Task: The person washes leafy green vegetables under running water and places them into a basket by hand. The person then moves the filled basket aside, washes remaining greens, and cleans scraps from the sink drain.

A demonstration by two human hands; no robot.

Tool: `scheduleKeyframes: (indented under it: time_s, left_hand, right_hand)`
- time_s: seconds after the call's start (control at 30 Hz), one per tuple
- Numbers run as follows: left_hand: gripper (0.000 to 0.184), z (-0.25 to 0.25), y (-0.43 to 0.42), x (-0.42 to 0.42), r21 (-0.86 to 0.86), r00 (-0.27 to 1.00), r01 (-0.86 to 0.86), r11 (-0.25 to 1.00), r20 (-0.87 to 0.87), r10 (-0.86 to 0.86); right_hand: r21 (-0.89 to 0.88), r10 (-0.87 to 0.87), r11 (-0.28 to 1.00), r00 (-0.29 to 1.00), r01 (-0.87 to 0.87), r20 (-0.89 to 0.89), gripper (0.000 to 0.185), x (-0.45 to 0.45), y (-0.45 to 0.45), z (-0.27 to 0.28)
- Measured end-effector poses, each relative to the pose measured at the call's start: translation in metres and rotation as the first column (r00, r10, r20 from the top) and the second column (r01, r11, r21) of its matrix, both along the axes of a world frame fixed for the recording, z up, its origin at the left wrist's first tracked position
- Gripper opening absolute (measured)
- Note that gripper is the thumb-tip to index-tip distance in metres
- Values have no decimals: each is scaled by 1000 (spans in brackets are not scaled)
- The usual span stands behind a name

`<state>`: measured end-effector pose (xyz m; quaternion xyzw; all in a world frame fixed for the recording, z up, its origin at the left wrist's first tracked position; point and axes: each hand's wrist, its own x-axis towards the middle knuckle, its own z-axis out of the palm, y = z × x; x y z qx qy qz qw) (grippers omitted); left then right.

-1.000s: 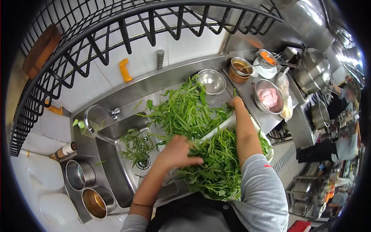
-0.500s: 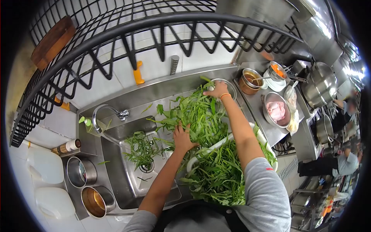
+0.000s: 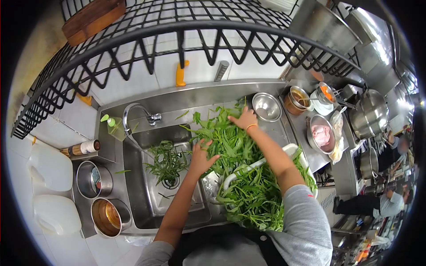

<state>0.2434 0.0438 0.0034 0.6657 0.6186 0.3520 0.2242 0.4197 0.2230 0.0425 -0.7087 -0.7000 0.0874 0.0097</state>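
A heap of long green leaves (image 3: 228, 142) lies on the steel counter right of the sink. My left hand (image 3: 202, 158) rests against the heap's left side, fingers spread. At the heap's upper right, my right hand (image 3: 244, 119) touches the leaves with its fingers apart; an orange band circles the wrist. Closer to my body, a white tub (image 3: 231, 179) holds more of the same greens. A smaller bunch of greens (image 3: 166, 162) sits in the sink (image 3: 153, 207) near the drain.
A steel bowl (image 3: 266, 107) stands behind my right hand. Farther right are a bowl of pink meat (image 3: 321, 135) and a pot of brown liquid (image 3: 296, 100). The faucet (image 3: 154, 119) is at the sink's back. A black wire rack (image 3: 195, 25) hangs above. A person (image 3: 390, 204) stands far right.
Both hands have come onto the loose heap, the right having drawn back from the steel bowl toward the leaves. The heap looks more gathered. The whole view has shifted.
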Motion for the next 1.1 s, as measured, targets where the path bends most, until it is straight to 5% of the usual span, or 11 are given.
scheduleKeyframes:
  time_s: [0.17,0.27,0.33,0.4,0.47,0.53,0.6,0.67,0.87,1.03,1.1]
  left_hand:
    - [56,-5,-24,-28,32,997,-27,999,79,24]
    - [52,-11,-50,-61,41,995,-74,996,73,71]
    - [47,-11,-65,-80,6,952,-203,979,236,196]
    - [41,-21,-75,-95,12,946,-223,975,243,213]
    - [38,-24,-78,-99,-11,872,-312,950,393,291]
    - [37,-30,-77,-103,-19,878,-325,946,366,309]
    - [40,-29,-79,-112,-117,791,-306,945,521,321]
    - [34,-20,-86,-128,-138,831,-304,943,445,334]
    - [36,-29,-85,-184,-172,677,-376,911,620,397]
    - [38,-19,-73,-192,-142,550,-353,925,768,328]
    - [42,-9,-65,-188,-291,475,-235,928,798,370]
  right_hand:
    - [99,-61,993,996,67,-61,81,-2,36,-59]
    - [32,10,999,958,-1,-285,72,7,52,-52]
    - [54,28,998,951,-12,-309,67,13,33,-22]
    - [-34,-23,999,984,17,-178,74,6,1,-9]
    - [23,-63,998,967,59,245,86,0,-32,-21]
    - [-54,-35,998,983,45,182,89,3,-34,-37]
    - [-188,-82,981,978,46,-190,91,16,-18,-48]
    - [-86,-41,996,973,22,-226,81,18,-14,-42]
    - [347,122,938,947,-12,-298,61,2,-55,124]
    - [409,319,910,736,-63,-597,44,-32,-80,195]
    - [341,330,935,576,-93,-748,45,-61,-83,179]
